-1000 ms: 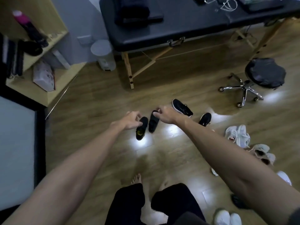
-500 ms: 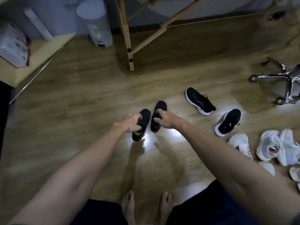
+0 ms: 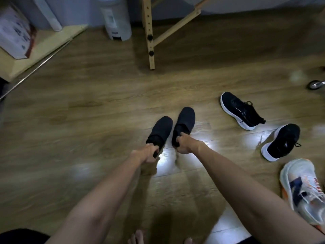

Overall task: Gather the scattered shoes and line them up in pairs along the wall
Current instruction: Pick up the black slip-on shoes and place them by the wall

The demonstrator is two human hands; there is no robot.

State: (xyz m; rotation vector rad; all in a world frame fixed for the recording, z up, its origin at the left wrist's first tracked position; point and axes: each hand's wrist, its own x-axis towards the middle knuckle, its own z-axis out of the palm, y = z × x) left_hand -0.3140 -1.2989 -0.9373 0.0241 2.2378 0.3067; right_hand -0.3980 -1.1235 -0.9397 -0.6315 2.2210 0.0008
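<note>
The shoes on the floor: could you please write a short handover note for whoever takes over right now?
Left hand: shut on the heel of the left dark slip-on.
Right hand: shut on the heel of the right dark slip-on.
Both slip-ons sit side by side mid-floor, toes toward the wall, not yet against it.
Done: one pair gathered.
Left: place it along the wall, then pair the two black sneakers lying apart at right, and the white sneaker at the right edge; its mate is not in view.

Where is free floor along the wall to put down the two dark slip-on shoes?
Bare floor lies ahead of the left hand and its slip-on, between the shelf and the wooden table leg, apart from the white bin. Crowded: right side, with black sneakers.
</note>
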